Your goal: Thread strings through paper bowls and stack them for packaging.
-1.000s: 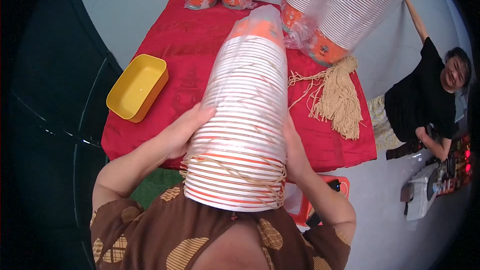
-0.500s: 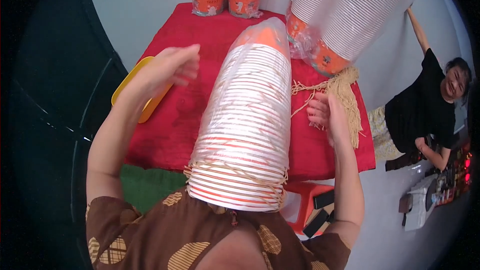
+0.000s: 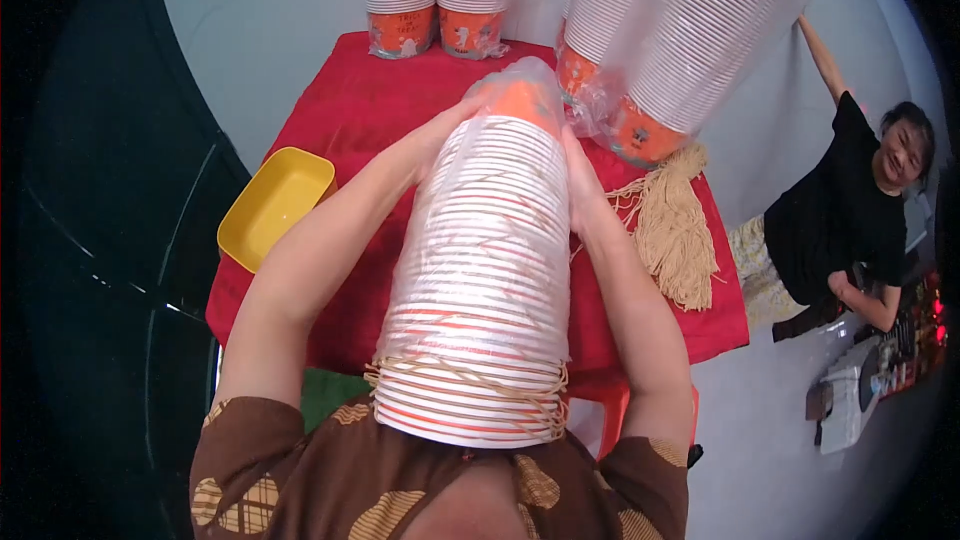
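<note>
A long stack of white-rimmed paper buckets, wrapped in clear plastic, lies along the middle with its wide open end near my chest. Its far end shows an orange printed base. Tan cords run round the near rims, with loose strands across the plastic. My left hand presses on the far left side of the stack, and its fingers are partly hidden by the buckets. On the opposite side my right hand is held against the plastic, its fingers mostly hidden behind the stack.
The red-covered table carries a yellow tray at left and a tan cord bundle at right. Wrapped bucket stacks stand at the back, more at back right. A person in black stands at right; an orange-red stool sits below.
Both hands have moved inward from the sides onto the far part of the bucket stack. The yellow tray and the cord bundle are more fully in view now.
</note>
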`<action>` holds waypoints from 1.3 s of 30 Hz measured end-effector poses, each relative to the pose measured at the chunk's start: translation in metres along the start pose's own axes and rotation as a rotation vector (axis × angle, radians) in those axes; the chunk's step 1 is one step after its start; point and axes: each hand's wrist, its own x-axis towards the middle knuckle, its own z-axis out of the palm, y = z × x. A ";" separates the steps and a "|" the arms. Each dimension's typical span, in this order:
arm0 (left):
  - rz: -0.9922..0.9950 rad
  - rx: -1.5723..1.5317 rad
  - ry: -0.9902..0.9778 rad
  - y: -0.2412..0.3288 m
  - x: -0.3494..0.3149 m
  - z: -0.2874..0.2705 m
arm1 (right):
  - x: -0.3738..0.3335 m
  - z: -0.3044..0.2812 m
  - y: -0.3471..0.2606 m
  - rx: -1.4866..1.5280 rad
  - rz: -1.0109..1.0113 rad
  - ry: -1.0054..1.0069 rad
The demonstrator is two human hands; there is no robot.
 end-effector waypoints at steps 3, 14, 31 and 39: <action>-0.004 -0.071 0.009 -0.005 -0.016 0.012 | -0.014 0.003 -0.004 -0.020 -0.005 0.002; 0.049 -0.039 0.097 -0.048 -0.088 0.024 | -0.061 0.008 0.023 0.022 -0.004 0.074; -0.177 0.040 0.300 -0.077 -0.184 0.058 | -0.167 0.007 0.074 -0.054 0.022 0.110; -0.109 0.224 0.143 -0.098 -0.218 0.026 | -0.212 0.004 0.064 -0.549 -0.023 0.019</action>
